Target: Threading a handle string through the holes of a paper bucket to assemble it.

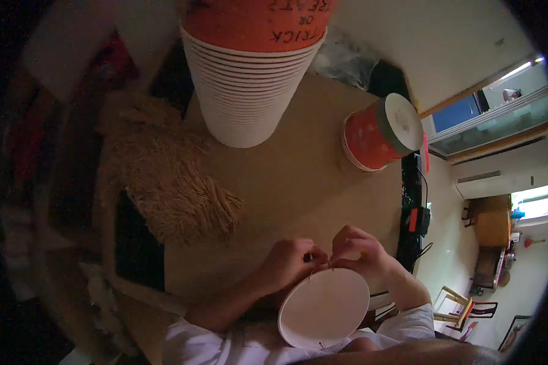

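Note:
A white, round-mouthed bucket (324, 309) rests tilted against my lap, its pale face turned up at me. A thin brown cord (330, 266) sits at its far rim, and a small bit of cord shows at the near rim. My left hand (295, 261) is closed at the far rim, fingertips pinched together near the cord. Beside it, my right hand (360, 252) pinches at the same spot, thumb and forefinger meeting on the cord. The fingers partly hide the cord's ends.
A tall stack of nested orange and white buckets (249, 79) stands on the brown tabletop (286, 188). A heap of brown cords (170, 176) lies at left. To the right are an upturned orange bucket (377, 134) and a small black-and-orange device (418, 220); clear plastic (347, 61) lies behind.

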Demonstrator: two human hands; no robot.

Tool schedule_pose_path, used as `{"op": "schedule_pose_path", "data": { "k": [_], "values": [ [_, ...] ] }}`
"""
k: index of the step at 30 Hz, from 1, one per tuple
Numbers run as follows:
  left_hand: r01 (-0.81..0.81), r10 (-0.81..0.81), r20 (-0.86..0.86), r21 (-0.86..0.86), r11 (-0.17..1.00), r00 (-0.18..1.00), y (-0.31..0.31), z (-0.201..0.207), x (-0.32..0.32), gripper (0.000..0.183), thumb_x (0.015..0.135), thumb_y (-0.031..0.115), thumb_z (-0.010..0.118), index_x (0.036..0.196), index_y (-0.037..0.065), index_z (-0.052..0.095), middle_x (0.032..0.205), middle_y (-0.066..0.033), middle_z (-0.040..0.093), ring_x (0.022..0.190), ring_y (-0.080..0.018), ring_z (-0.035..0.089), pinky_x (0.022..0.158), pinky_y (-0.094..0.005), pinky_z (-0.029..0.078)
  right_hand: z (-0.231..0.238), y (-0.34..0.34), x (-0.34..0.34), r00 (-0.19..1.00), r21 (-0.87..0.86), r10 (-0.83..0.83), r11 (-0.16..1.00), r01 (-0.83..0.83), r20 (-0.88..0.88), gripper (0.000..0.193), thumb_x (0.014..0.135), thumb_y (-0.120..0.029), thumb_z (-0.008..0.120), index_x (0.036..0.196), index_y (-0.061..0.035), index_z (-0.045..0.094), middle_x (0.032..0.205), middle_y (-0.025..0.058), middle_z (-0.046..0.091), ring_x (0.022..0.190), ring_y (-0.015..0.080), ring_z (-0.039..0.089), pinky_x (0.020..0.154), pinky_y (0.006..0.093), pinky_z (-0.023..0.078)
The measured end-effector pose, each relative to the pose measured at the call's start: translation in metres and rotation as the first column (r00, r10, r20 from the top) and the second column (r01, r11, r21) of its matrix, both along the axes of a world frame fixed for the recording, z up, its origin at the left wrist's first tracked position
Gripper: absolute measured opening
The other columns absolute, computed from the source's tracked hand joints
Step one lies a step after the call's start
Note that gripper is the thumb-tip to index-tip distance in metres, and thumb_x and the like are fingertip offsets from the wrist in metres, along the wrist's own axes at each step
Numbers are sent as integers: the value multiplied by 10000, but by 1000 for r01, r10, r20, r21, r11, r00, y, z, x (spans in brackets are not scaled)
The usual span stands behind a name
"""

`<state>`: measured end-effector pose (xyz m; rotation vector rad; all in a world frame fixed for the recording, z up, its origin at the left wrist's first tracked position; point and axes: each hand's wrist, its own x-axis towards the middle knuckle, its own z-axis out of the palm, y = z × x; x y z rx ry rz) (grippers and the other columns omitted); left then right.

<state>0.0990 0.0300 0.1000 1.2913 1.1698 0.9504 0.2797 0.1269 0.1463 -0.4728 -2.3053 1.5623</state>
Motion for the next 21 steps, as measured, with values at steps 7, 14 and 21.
{"op": "schedule_pose_path", "data": {
  "k": [7,14,21],
  "values": [
    [-19,14,-59,-74,997,998,1,3,2,185,734,210,674,836,56,657,773,-133,616,729,-280,619,643,-353,482,-6,3,3,998,-31,53,998,-52,39,188,693,-30,730,852,-89,650,869,77,569,836,241,566,710,334,461],
    [-46,43,-71,-45,998,997,-2,-4,3,161,716,176,677,814,51,651,771,-129,615,725,-290,615,644,-357,485,-7,12,-5,971,178,238,954,-240,37,165,716,-91,698,874,-99,650,850,41,574,804,214,559,704,335,423],
    [-48,44,-77,-48,998,996,-1,1,2,116,703,139,668,770,46,649,771,-116,616,740,-286,605,648,-352,481,-8,13,-7,966,203,258,945,-256,16,104,738,-68,681,839,-83,662,804,33,576,745,196,562,662,321,410]
  ]
}}
